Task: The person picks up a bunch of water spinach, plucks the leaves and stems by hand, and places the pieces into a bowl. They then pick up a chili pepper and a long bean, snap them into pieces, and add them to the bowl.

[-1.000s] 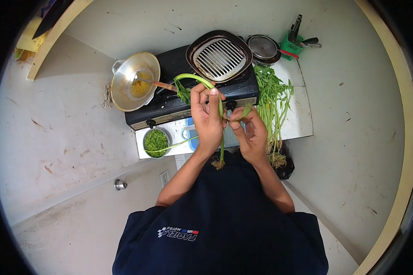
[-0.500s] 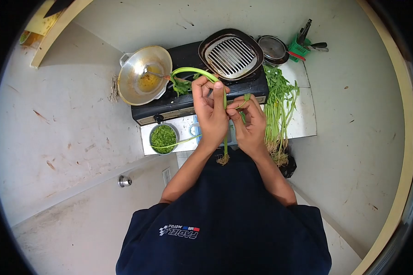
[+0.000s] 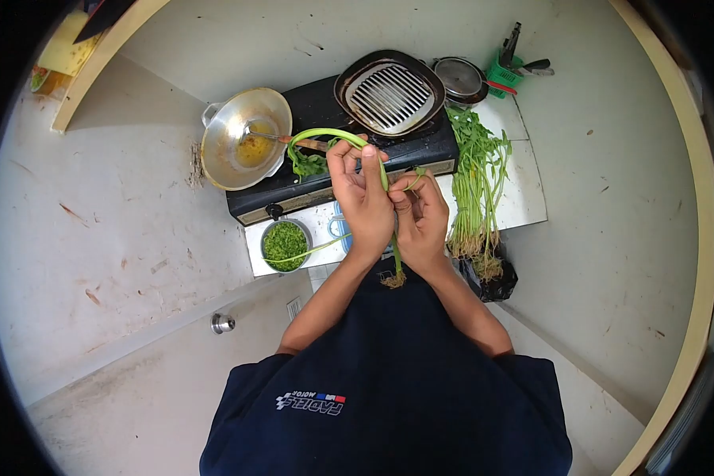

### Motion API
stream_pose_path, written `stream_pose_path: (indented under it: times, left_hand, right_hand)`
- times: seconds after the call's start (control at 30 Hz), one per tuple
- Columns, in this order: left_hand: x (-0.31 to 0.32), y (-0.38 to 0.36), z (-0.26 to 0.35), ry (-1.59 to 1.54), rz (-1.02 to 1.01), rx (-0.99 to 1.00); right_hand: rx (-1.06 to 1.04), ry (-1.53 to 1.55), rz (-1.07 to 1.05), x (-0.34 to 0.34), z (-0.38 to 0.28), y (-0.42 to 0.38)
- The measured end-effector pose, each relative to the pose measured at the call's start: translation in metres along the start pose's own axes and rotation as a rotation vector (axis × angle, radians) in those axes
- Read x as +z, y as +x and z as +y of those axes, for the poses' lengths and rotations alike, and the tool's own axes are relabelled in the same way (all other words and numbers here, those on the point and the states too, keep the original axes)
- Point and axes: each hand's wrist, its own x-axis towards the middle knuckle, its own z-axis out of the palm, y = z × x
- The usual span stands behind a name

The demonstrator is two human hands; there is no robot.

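Note:
In the head view my left hand (image 3: 363, 198) is closed around a leafy green stalk (image 3: 321, 132). The stalk arches up and leftward over the stove front, ending in drooping leaves. Its root end (image 3: 393, 279) hangs below my hands against the dark shirt. Close beside it, my right hand (image 3: 420, 222) pinches a small thin leaf stem (image 3: 411, 182) next to the stalk. Below and left stands a pot of finely cut greens (image 3: 284, 242), with a long thin stem (image 3: 321, 248) reaching over its rim.
On the black stove (image 3: 313, 99) sit a wok (image 3: 230, 151) holding a spatula and a ridged grill pan (image 3: 343, 87). Rooted greens (image 3: 477, 182) lie on the white counter to the right. Behind them are a lidded pan (image 3: 458, 78) and a green utensil basket (image 3: 506, 75).
The view has shifted slightly. Both hands stay close together on the stalk, and its root end has swung a little to the right.

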Motion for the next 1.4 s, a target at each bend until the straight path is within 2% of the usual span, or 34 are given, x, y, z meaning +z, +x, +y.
stream_pose_path:
  times: [0.07, 0.17, 0.27, 0.33, 0.47, 0.67, 0.8, 0.9, 1.0, 1.1, 1.23, 1.27, 1.4]
  left_hand:
    - [-0.001, -0.004, -0.002, -0.007, -0.014, -0.034]
    - [-0.001, -0.008, -0.013, 0.079, -0.022, 0.028]
    - [0.003, -0.002, 0.009, -0.057, 0.07, -0.226]
    - [0.002, 0.001, 0.015, -0.04, 0.038, -0.208]
    - [-0.01, 0.003, 0.018, -0.026, -0.043, -0.225]
    - [-0.039, 0.008, 0.022, 0.014, -0.112, -0.344]
    - [-0.05, 0.003, 0.024, 0.039, -0.159, -0.321]
    - [-0.054, -0.004, 0.023, 0.118, -0.16, -0.314]
    - [-0.06, -0.004, 0.022, 0.158, -0.194, -0.342]
    - [-0.061, -0.003, 0.024, 0.224, -0.218, -0.338]
    - [-0.061, -0.001, 0.026, 0.299, -0.236, -0.322]
    - [-0.062, -0.001, 0.027, 0.299, -0.239, -0.31]
    - [-0.068, 0.001, 0.027, 0.291, -0.268, -0.278]
  right_hand:
    - [-0.017, -0.022, 0.007, -0.004, -0.001, -0.003]
    - [-0.045, -0.066, 0.005, -0.008, -0.004, -0.008]
    - [-0.095, -0.138, -0.036, -0.015, -0.004, -0.019]
    - [-0.113, -0.091, -0.043, -0.014, -0.003, -0.024]
    - [0.145, 0.081, 0.013, -0.04, 0.006, -0.017]
    - [0.347, -0.548, -0.334, -0.116, 0.083, -0.032]
    - [0.491, -0.576, -0.425, -0.155, 0.169, -0.078]
    - [0.576, -0.685, -0.495, -0.159, 0.187, -0.087]
    - [0.537, -0.696, -0.484, -0.153, 0.191, -0.076]
    - [0.404, -0.721, -0.46, -0.146, 0.201, -0.055]
    - [0.304, -0.882, -0.445, -0.137, 0.233, -0.042]
    - [0.391, -0.985, -0.496, -0.135, 0.234, -0.042]
    - [0.492, -1.165, -0.544, -0.142, 0.27, -0.058]
